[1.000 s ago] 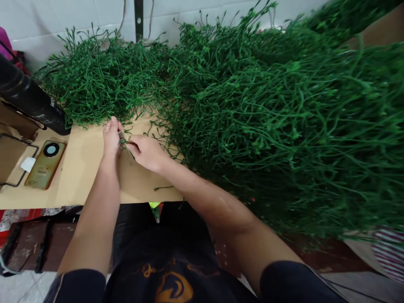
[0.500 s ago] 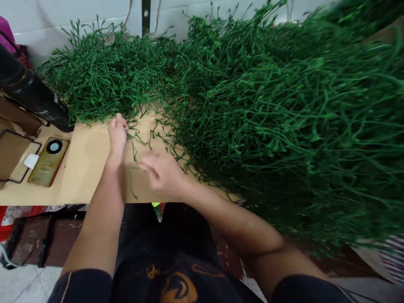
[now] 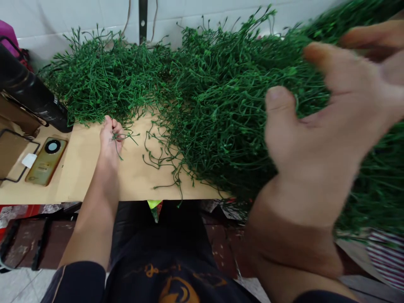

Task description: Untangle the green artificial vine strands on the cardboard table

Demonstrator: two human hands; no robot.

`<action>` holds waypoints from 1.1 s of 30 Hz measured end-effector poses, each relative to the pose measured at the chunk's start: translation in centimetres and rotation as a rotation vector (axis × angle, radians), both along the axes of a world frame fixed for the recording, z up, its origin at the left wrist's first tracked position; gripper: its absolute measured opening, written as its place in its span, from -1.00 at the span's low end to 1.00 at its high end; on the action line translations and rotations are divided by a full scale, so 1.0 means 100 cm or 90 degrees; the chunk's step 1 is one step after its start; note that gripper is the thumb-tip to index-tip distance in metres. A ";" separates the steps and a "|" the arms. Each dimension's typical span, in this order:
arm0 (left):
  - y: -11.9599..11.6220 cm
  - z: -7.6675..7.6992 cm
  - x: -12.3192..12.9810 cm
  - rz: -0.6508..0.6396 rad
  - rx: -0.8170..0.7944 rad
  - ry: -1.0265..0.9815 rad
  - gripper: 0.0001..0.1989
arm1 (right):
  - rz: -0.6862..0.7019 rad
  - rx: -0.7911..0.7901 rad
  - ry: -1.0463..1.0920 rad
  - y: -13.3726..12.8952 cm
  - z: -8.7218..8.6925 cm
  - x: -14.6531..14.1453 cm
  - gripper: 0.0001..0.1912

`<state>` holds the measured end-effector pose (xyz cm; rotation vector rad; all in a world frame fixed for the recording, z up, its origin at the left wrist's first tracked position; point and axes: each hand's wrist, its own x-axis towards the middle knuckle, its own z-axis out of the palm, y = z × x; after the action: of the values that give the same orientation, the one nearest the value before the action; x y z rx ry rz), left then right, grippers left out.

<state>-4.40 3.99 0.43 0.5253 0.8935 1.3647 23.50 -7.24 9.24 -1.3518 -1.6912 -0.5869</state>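
My left hand [image 3: 111,135] is closed on a few thin green plastic stems [image 3: 128,135] at the front edge of the left pile of greenery [image 3: 104,80]. Raised high on the right and close to the camera, my right hand [image 3: 328,109] has its fingers apart and nothing visible in it. Behind and below it spreads a much larger pile of green stems [image 3: 221,105]. Loose stems [image 3: 160,158] lie on the tan board [image 3: 132,181] between my hands.
A black cylinder [image 3: 34,88] leans at the left. Near it lie a gold phone [image 3: 47,162] and a black wire frame [image 3: 22,176] with a white tag. A tiled wall [image 3: 183,17] stands behind. Striped cloth [image 3: 385,256] shows at lower right.
My right hand has moved from the board's middle up and to the right, and its fingers have opened. My left hand has shifted slightly left, and stems now stick out of it.
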 end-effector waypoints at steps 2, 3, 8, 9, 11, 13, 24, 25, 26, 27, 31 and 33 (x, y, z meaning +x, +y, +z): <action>0.002 0.000 0.006 0.006 0.001 0.022 -0.53 | 0.033 -0.065 -0.003 0.007 -0.011 -0.032 -0.63; 0.003 -0.001 0.008 0.014 0.002 0.040 -0.52 | 0.087 -0.144 -0.005 0.012 -0.020 -0.053 -0.65; 0.005 -0.005 0.015 0.047 0.048 0.151 -0.49 | 0.297 -0.508 -0.003 0.044 -0.068 -0.145 -0.52; 0.006 -0.006 0.015 0.046 0.059 0.168 -0.49 | 0.312 -0.554 0.003 0.049 -0.073 -0.154 -0.50; 0.008 -0.007 0.015 0.041 0.068 0.188 -0.47 | 0.319 -0.607 0.023 0.056 -0.079 -0.162 -0.53; 0.010 -0.006 0.015 0.037 0.065 0.188 -0.47 | 0.315 -0.624 0.038 0.059 -0.079 -0.162 -0.65; 0.012 -0.001 0.011 0.061 0.028 0.169 -0.47 | 0.243 -0.497 0.122 0.058 -0.079 -0.159 -0.58; 0.012 -0.002 0.012 0.057 0.035 0.174 -0.47 | 0.251 -0.511 0.119 0.059 -0.080 -0.159 -0.52; 0.012 -0.003 0.013 0.054 0.040 0.179 -0.47 | 0.272 -0.542 0.114 0.060 -0.081 -0.159 -0.50; 0.013 -0.003 0.013 0.054 0.042 0.181 -0.46 | 0.298 -0.582 0.114 0.061 -0.082 -0.160 -0.51; 0.015 -0.002 0.015 0.060 0.029 0.180 -0.45 | 0.332 -0.656 0.164 0.064 -0.087 -0.160 -0.59; 0.014 0.000 0.016 0.066 0.030 0.178 -0.46 | 0.322 -0.630 0.183 0.062 -0.087 -0.161 -0.58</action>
<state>-2.85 5.41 0.48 0.7263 1.1300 1.4311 7.45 -1.04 0.59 -1.4330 -2.0353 0.8060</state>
